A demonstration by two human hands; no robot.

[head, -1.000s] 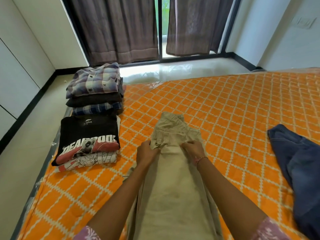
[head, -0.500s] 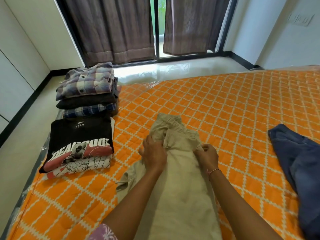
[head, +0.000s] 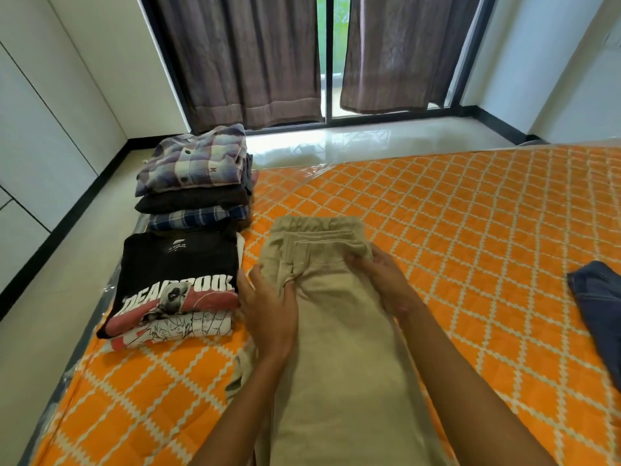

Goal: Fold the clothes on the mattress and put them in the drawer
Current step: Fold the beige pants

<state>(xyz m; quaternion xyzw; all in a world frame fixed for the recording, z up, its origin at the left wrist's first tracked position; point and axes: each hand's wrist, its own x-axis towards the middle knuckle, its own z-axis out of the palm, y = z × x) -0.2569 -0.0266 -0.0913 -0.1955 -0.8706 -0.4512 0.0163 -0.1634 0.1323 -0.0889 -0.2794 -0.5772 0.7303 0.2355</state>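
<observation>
Two hands [head: 268, 317] [head: 383, 280] hold one beige trousers [head: 336, 348]; two folded stacks [head: 181, 237].

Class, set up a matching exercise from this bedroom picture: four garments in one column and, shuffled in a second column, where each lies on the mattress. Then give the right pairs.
Garments
1. khaki trousers
2. black printed T-shirt
3. pale plaid shirt
4. blue jeans

Places
A. top of the far folded pile, by the window
B. unfolded, at the right edge
C. middle, under both hands
D. top of the near folded pile, on the left

Pairs: 1-C, 2-D, 3-A, 4-B
</observation>
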